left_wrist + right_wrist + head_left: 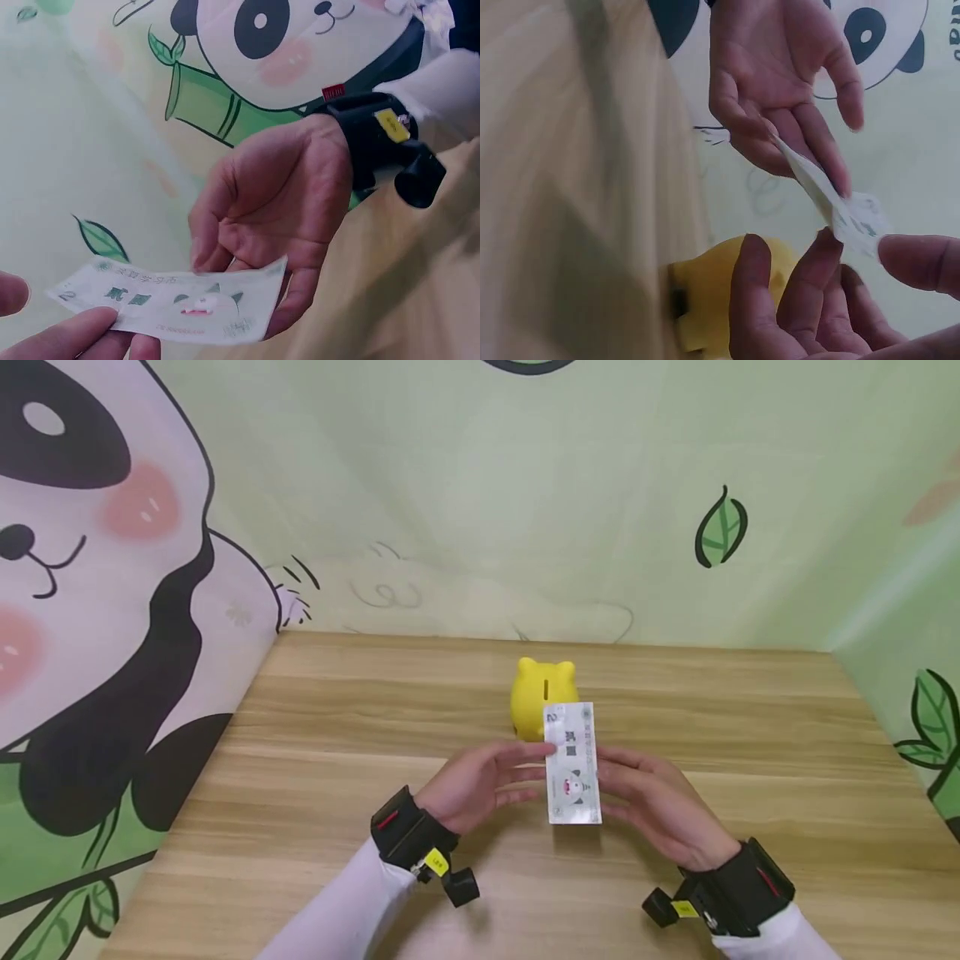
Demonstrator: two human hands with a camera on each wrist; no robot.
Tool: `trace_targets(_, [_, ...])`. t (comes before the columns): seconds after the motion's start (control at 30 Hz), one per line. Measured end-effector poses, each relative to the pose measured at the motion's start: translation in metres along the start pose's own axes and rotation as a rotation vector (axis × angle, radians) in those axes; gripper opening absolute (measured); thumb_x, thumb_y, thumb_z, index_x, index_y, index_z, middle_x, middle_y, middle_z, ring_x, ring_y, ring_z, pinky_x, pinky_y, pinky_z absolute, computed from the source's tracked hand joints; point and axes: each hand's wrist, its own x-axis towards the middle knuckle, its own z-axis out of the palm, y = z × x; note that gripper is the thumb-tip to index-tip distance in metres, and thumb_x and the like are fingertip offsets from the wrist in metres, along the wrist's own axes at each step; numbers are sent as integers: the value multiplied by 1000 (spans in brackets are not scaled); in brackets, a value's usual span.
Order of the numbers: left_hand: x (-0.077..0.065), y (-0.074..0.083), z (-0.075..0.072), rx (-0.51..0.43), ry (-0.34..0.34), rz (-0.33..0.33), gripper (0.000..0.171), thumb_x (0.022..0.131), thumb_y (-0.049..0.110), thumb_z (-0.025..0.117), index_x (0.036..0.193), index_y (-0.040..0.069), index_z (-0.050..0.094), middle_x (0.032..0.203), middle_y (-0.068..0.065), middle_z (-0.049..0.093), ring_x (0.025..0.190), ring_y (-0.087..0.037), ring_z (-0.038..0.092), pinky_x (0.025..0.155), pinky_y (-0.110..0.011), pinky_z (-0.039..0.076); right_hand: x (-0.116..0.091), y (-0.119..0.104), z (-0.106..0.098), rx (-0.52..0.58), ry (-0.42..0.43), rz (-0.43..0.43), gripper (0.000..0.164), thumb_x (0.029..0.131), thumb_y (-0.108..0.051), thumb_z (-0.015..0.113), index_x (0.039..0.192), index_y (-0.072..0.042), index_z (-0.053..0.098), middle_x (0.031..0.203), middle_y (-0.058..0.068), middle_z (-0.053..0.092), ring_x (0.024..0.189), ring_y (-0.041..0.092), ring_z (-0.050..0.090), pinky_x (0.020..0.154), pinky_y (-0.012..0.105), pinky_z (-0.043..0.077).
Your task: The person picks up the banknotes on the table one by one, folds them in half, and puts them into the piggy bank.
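A paper play banknote with a cartoon cat face is held between both hands in the head view, partly overlapping the front of a yellow piggy bank. My right hand pinches the note along its right side; in the right wrist view its thumb and a fingertip meet the paper. My left hand reaches from the other side with fairly straight fingers touching the note, its thumb apart from it. The piggy bank stands upright on the wooden table, its dark slot facing up.
A printed cloth wall with a panda and leaves rises behind and beside the table. Both wrists wear black straps with small camera blocks hanging from them.
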Motion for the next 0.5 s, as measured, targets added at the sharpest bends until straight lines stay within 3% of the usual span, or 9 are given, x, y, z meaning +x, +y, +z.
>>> trace_targets(0.13, [4, 17, 4, 24, 33, 73, 49, 107, 31, 45, 143, 1, 58, 151, -10, 58, 131, -25, 60, 113, -45, 48, 11, -12, 8, -5, 20, -31, 58, 106, -14, 55, 154, 11, 35, 132, 1, 65, 118, 14, 65, 100, 36, 56])
trace_targets(0.27, [12, 26, 8, 48, 82, 148, 45, 107, 26, 50, 143, 1, 59, 149, -12, 59, 128, -26, 63, 107, -42, 52, 24, -22, 13, -2, 48, -48, 54, 106, -13, 54, 153, 8, 39, 131, 0, 64, 116, 15, 64, 98, 33, 56])
trace_targets(0.5, [34, 24, 13, 165, 303, 323, 36, 99, 4, 63, 134, 5, 60, 130, -14, 65, 104, -18, 66, 88, -31, 58, 47, -30, 20, 29, 92, -117, 47, 104, -6, 54, 148, 9, 46, 120, -3, 70, 109, 13, 68, 91, 32, 58])
